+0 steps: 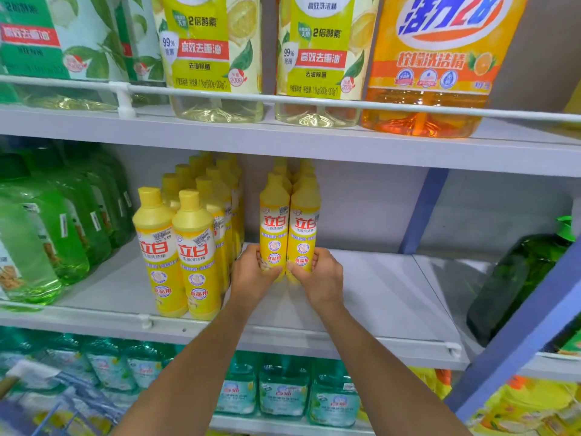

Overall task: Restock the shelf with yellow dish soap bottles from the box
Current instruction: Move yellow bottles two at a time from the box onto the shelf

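Two rows of yellow dish soap bottles stand upright on the middle shelf (377, 297). My left hand (251, 272) grips the base of the left front bottle (274, 221) of the right-hand rows. My right hand (317, 273) grips the base of the bottle beside it (304, 225). More yellow bottles stand behind these two. A fuller block of yellow bottles (188, 247) stands further left, its front pair near the shelf edge. The box is not in view.
Green bottles (47, 234) fill the shelf's left end, and a dark green jug (518, 287) leans at the right past a blue upright (421, 212). Large refill bottles (217, 58) and an orange jug (434, 73) sit on the shelf above. Teal bottles (283, 391) stand below.
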A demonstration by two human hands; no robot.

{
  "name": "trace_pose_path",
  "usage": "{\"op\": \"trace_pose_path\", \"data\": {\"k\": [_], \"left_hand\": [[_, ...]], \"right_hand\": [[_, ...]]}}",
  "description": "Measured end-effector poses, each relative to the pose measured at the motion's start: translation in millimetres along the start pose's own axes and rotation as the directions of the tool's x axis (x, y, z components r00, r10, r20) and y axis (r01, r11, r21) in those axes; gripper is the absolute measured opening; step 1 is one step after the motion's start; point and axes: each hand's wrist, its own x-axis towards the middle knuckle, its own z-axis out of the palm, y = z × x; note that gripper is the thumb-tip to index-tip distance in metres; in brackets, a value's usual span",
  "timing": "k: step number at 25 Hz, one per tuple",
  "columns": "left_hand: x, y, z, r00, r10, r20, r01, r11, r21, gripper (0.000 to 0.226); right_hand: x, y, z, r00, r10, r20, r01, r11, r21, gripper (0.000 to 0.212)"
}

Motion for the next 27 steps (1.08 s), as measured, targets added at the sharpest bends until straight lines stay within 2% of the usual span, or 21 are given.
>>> {"op": "trace_pose_path", "data": {"k": [3, 6, 9, 11, 13, 16, 21, 27], "left_hand": [[-7, 8, -14, 0.996, 0.008, 0.093, -0.021, 0.989, 0.149, 0.051], [-29, 15, -34, 0.977, 0.034, 0.210, -0.102, 0.942, 0.321, 0.050], [-63, 24, -60, 0.903, 0.078, 0.423, -0.322, 0.775, 0.544, 0.063], [-91, 29, -82, 0.845, 0.103, 0.524, -0.461, 0.636, 0.619, 0.067], [-125, 30, -111, 0.809, 0.134, 0.573, -0.549, 0.523, 0.652, 0.070], [-178, 20, -153, 0.793, 0.174, 0.584, -0.596, 0.426, 0.681, 0.072], [-264, -23, -208, 0.811, 0.172, 0.559, -0.578, 0.376, 0.724, 0.076], [-338, -103, -232, 0.810, -0.038, 0.585, -0.512, 0.441, 0.737, 0.074]], "right_hand": [[-6, -12, -18, 0.990, -0.009, 0.142, 0.014, 0.999, -0.035, 0.055], [-29, -22, -42, 0.965, -0.060, 0.254, 0.119, 0.968, -0.221, 0.050], [-65, -31, -67, 0.916, -0.069, 0.394, 0.263, 0.848, -0.461, 0.062], [-94, -44, -82, 0.890, -0.048, 0.453, 0.328, 0.759, -0.563, 0.067], [-136, -63, -94, 0.875, -0.047, 0.482, 0.385, 0.670, -0.634, 0.071], [-199, -84, -100, 0.859, -0.044, 0.510, 0.447, 0.547, -0.707, 0.079], [-298, -94, -81, 0.849, -0.065, 0.524, 0.482, 0.500, -0.719, 0.084], [-380, -67, -47, 0.816, 0.049, 0.577, 0.453, 0.566, -0.689, 0.080]]}}
